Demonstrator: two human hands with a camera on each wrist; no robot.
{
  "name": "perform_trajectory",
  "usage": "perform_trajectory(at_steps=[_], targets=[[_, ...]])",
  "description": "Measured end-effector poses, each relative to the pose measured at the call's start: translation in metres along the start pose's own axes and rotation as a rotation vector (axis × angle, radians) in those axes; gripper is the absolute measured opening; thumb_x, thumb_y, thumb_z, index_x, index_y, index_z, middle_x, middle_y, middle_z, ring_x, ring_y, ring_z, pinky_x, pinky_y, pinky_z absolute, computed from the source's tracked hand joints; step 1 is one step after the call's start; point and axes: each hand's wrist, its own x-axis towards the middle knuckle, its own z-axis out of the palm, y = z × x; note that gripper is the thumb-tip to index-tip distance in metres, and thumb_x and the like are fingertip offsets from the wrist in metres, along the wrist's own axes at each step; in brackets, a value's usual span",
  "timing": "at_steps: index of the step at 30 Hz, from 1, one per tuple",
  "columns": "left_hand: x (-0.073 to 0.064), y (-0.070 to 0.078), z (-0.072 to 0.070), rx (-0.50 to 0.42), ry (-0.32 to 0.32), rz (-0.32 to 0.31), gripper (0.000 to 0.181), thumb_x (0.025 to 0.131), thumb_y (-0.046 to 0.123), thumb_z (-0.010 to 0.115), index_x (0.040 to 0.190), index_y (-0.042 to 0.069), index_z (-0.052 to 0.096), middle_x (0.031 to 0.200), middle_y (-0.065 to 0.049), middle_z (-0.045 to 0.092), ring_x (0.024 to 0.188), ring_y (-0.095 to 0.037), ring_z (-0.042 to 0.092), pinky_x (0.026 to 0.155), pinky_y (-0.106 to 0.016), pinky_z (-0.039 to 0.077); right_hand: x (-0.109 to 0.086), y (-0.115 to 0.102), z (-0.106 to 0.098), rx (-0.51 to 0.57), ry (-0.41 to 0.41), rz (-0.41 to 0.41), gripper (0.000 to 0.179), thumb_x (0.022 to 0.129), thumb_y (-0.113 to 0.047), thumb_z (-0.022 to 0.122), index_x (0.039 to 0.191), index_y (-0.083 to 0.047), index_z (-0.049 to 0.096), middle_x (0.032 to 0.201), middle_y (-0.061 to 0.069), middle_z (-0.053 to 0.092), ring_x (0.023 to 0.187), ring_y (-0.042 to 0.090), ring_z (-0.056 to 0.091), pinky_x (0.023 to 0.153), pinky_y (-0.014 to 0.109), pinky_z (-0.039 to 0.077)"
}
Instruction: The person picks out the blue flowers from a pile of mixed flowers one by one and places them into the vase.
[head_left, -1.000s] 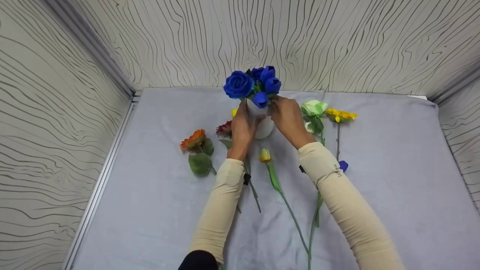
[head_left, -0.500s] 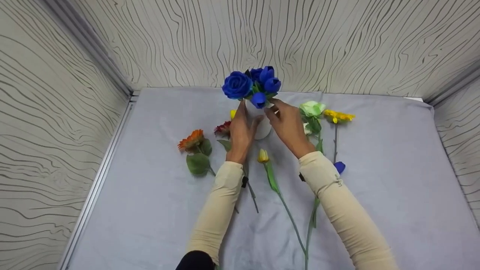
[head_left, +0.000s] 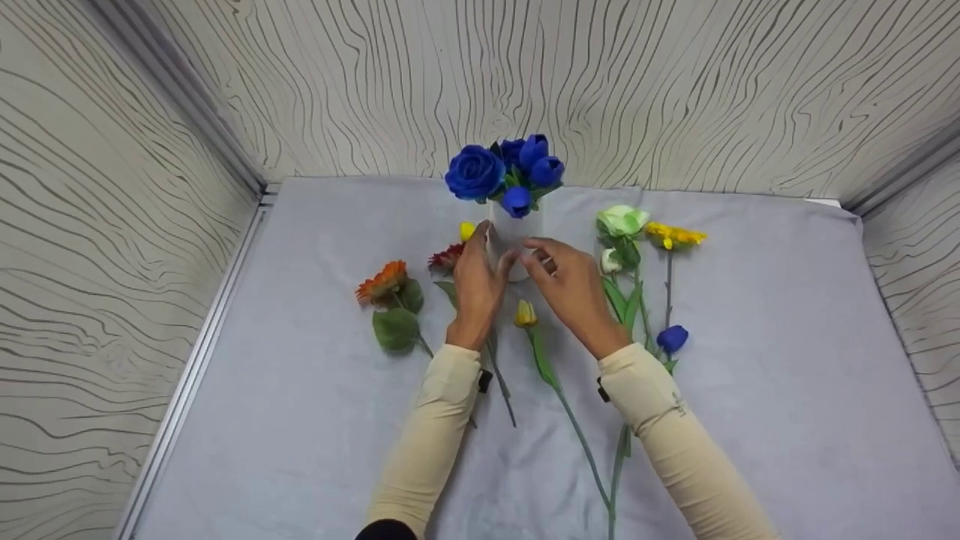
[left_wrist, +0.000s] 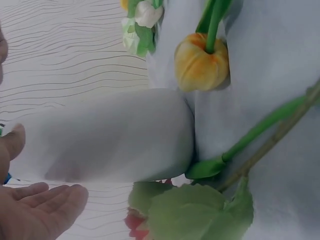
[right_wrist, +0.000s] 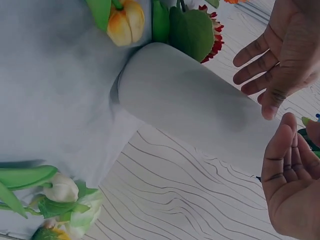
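A white vase (head_left: 525, 229) stands upright near the back of the table, with a blue rose (head_left: 474, 172) and several blue tulips (head_left: 516, 201) in its mouth. My left hand (head_left: 478, 289) is at the vase's left side, its fingers loosely extended along the wall. To the right, my right hand (head_left: 574, 292) hovers just in front of the vase with bent, relaxed fingers and nothing in them. The right wrist view shows both palms facing each other near the upper part of the vase (right_wrist: 190, 105). The stems inside it are hidden.
An orange flower (head_left: 384, 283) and a dark red one (head_left: 448, 259) lie left of the vase. A yellow tulip (head_left: 526, 315) lies in front. On the right are a pale green rose (head_left: 622, 220), a yellow flower (head_left: 675, 235) and a loose blue tulip (head_left: 673, 338). Patterned walls enclose the table.
My right hand has come away from the blue tulips at the vase's mouth and moved down toward me. My left hand has slid slightly down and loosened along the vase.
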Motion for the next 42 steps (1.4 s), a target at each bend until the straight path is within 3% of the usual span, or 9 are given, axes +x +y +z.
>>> perform_trajectory(at_steps=[7,11,18,28,35,42], targets=[[-0.019,0.01,-0.008,-0.014,0.007,0.028,0.057,0.093,0.028,0.065,0.139,0.0,0.047,0.133,-0.017,0.055,0.116,-0.03,0.057,0.096,-0.04,0.046,-0.025,-0.004,-0.003,0.06,-0.011,0.064,0.027,0.093,-0.02,0.065,0.116,-0.007,0.069,0.094,0.006,0.07,0.074,0.015,0.067,0.069,0.036,0.054],[-0.029,0.015,-0.011,-0.01,-0.009,0.02,0.057,0.093,0.027,0.065,0.14,0.001,0.047,0.136,-0.015,0.053,0.119,-0.028,0.055,0.099,-0.039,0.044,-0.04,-0.006,-0.005,0.086,0.009,0.11,0.025,0.094,-0.022,0.064,0.115,-0.01,0.07,0.094,0.002,0.07,0.074,0.011,0.065,0.069,0.034,0.054],[-0.051,0.019,-0.016,0.012,-0.025,0.071,0.06,0.093,0.033,0.062,0.14,-0.001,0.046,0.139,-0.018,0.05,0.126,-0.029,0.05,0.103,-0.042,0.039,-0.067,-0.007,-0.006,0.122,0.037,0.144,0.024,0.094,-0.019,0.065,0.114,-0.007,0.07,0.092,0.0,0.07,0.074,0.009,0.065,0.067,0.032,0.054],[-0.081,0.024,-0.019,0.064,-0.098,0.011,0.057,0.093,0.034,0.063,0.138,0.002,0.048,0.138,-0.015,0.051,0.124,-0.028,0.051,0.101,-0.043,0.041,-0.109,-0.009,-0.007,0.098,0.087,0.201,0.024,0.092,-0.016,0.067,0.113,-0.004,0.07,0.091,0.0,0.07,0.075,0.012,0.067,0.064,0.028,0.054],[-0.091,0.029,-0.018,0.086,-0.096,0.076,0.056,0.092,0.032,0.065,0.136,0.0,0.051,0.135,-0.016,0.053,0.124,-0.029,0.05,0.1,-0.043,0.042,-0.125,-0.011,-0.009,0.07,0.099,0.233,0.026,0.093,-0.017,0.066,0.115,-0.004,0.068,0.095,0.0,0.068,0.077,0.013,0.066,0.064,0.028,0.053],[-0.103,0.031,-0.017,0.141,-0.135,0.087,0.056,0.091,0.032,0.066,0.136,0.002,0.051,0.135,-0.015,0.054,0.124,-0.028,0.05,0.1,-0.042,0.042,-0.14,-0.009,-0.013,0.038,0.113,0.284,0.026,0.092,-0.018,0.067,0.115,-0.008,0.069,0.096,-0.003,0.068,0.077,0.01,0.065,0.065,0.028,0.052]])
